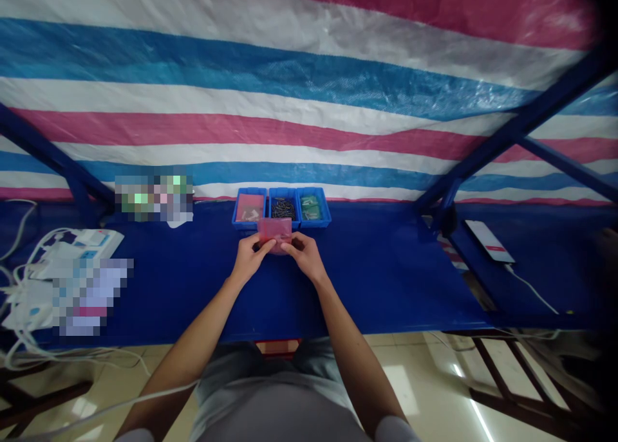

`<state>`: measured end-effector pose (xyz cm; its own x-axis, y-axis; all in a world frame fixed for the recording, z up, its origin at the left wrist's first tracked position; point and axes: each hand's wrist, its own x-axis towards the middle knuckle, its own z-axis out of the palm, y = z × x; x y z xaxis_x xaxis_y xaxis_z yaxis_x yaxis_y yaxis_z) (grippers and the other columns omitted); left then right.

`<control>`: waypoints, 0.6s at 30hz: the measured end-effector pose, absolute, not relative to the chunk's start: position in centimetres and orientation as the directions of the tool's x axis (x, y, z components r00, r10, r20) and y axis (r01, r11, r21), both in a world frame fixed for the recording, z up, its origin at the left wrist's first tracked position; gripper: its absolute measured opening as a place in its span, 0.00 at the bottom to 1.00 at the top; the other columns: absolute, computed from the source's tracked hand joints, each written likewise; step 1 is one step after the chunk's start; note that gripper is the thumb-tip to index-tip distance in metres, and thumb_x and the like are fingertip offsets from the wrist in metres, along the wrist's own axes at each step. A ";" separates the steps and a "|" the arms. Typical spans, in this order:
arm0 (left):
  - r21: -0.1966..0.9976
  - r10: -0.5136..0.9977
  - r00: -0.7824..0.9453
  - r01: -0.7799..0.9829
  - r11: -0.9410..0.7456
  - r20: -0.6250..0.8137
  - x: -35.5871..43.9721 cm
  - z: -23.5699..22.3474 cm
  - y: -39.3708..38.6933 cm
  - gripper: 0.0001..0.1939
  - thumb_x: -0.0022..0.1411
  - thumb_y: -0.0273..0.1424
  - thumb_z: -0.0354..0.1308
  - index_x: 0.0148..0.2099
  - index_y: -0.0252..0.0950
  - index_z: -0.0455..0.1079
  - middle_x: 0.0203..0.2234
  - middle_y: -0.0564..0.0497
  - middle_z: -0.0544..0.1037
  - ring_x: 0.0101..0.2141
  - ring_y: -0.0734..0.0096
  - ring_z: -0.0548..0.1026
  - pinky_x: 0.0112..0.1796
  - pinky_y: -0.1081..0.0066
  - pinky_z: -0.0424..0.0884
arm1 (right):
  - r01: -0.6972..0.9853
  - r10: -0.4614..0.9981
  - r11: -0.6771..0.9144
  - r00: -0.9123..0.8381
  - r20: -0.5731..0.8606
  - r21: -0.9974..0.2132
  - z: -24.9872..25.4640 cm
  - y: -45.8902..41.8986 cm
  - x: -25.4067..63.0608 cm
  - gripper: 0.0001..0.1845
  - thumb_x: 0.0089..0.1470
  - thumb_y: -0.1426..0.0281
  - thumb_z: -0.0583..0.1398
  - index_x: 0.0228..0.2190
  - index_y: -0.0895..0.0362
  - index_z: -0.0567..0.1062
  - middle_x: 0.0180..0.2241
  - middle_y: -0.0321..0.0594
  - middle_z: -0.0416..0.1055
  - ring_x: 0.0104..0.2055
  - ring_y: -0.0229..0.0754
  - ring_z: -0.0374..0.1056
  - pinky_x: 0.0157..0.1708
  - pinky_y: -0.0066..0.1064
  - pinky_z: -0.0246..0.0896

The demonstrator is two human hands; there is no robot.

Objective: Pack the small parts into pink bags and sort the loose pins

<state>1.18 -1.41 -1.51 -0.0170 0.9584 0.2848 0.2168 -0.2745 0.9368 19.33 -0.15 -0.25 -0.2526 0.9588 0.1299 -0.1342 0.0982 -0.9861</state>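
**Both hands pinching a pink plastic bag in front of three bins**

The person's left hand (250,260) and right hand (305,257) are coming together, each pinching the lower part of a translucent pink plastic bag (275,233) between thumb and curled fingers. Neither hand is spread. The bag is standing upright between them, though the exact finger contact is hard to make out through the film. Keeping both pinches level and light would likely stop the thin plastic from creasing or slipping.

Just beyond the hands, three rectangular blue plastic bins are standing side by side. The bag's top edge is overlapping the near side of the middle bin (282,207), which is holding dark metal screws. The left bin (250,207) is holding pink flat items, and the right bin (313,207) is holding green flat items.

Farther left of the left hand, a tangle of white cables (29,287) is spreading across the blue work table (386,281), partly pixelated. Well right of the right hand, a white smartphone (488,240) is lying on a charging cable (531,289). Behind everything, a striped pink, white and blue tarpaulin (309,88) is hanging beyond a blue steel frame (526,123).
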 end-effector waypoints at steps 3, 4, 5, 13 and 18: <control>0.949 0.967 -0.004 0.194 -0.248 0.253 1.2 -1.5 -1.4 0.19 0.61 0.41 0.64 0.46 0.32 0.80 0.37 0.45 0.83 0.35 0.62 0.79 0.38 0.68 0.73 | -0.084 0.963 0.123 -0.230 0.139 -0.989 -0.5 0.0 19.5 0.14 0.51 0.59 0.67 0.28 0.57 0.77 0.25 0.36 0.73 0.28 0.39 0.68 0.32 0.30 0.63; 0.951 0.969 0.000 0.195 -0.241 0.245 1.3 -1.5 -1.4 0.19 0.60 0.41 0.64 0.46 0.32 0.80 0.36 0.45 0.83 0.34 0.62 0.78 0.37 0.68 0.72 | -0.075 0.966 0.130 -0.216 0.144 -0.989 -0.7 0.0 19.6 0.14 0.51 0.58 0.67 0.27 0.57 0.76 0.24 0.36 0.72 0.27 0.39 0.67 0.31 0.29 0.62; 0.952 0.971 0.000 0.199 -0.235 0.239 1.3 -1.5 -1.4 0.18 0.60 0.41 0.64 0.45 0.32 0.80 0.35 0.46 0.83 0.32 0.64 0.78 0.35 0.69 0.71 | -0.071 0.968 0.138 -0.201 0.150 -0.988 -0.8 0.0 19.7 0.15 0.51 0.58 0.67 0.26 0.57 0.76 0.24 0.36 0.72 0.27 0.38 0.67 0.31 0.29 0.62; 0.948 0.970 -0.063 0.235 -0.216 0.236 1.1 -0.9 -1.3 0.15 0.59 0.41 0.65 0.34 0.32 0.78 0.20 0.55 0.72 0.22 0.75 0.65 0.26 0.75 0.58 | -0.081 0.968 0.163 -0.178 0.175 -0.983 -0.3 -0.2 19.7 0.15 0.53 0.59 0.66 0.27 0.57 0.75 0.25 0.34 0.71 0.27 0.37 0.65 0.30 0.28 0.60; 0.945 0.966 -0.058 0.233 -0.231 0.250 1.1 -1.1 -1.3 0.16 0.59 0.41 0.65 0.28 0.33 0.73 0.18 0.56 0.69 0.21 0.77 0.63 0.26 0.74 0.57 | -0.083 0.950 0.161 -0.258 0.177 -0.983 -0.3 -0.5 19.4 0.17 0.54 0.58 0.65 0.39 0.57 0.79 0.35 0.40 0.78 0.35 0.42 0.72 0.39 0.32 0.67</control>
